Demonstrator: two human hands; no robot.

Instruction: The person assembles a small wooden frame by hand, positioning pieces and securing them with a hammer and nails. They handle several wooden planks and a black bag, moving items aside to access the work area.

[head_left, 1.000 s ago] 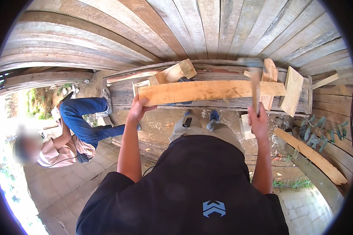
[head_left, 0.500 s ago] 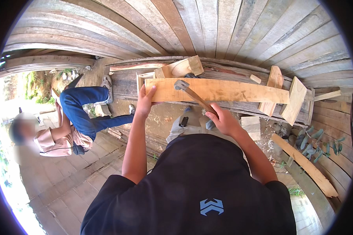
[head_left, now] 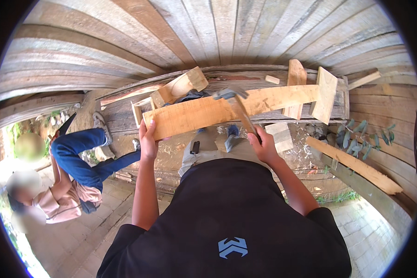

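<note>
A long flat plank (head_left: 185, 119) reaches across in front of me, over a low wooden bench. My left hand (head_left: 148, 140) is closed on its left end, thumb on the top face. In my right hand (head_left: 265, 147), fingers are wrapped round the wooden handle of a hammer (head_left: 240, 113). The hammer's metal head is blurred and lies over the middle of the plank; whether it touches the wood I cannot tell. At its right end the plank meets a short board piece (head_left: 324, 95), close to another short board (head_left: 294, 88) lying under it.
The old plank bench (head_left: 245, 76) runs along a board wall. Wood blocks (head_left: 183, 86) and a small offcut (head_left: 272, 79) rest on it. A leafy branch (head_left: 361, 139) and a long plank (head_left: 356, 164) lie at right. At left, a person in jeans (head_left: 81, 150) sits nearby.
The whole view has shifted and tilted a little. Along the plank, the hammer head has moved right, from near the left end to the middle. Both hands keep their holds.
</note>
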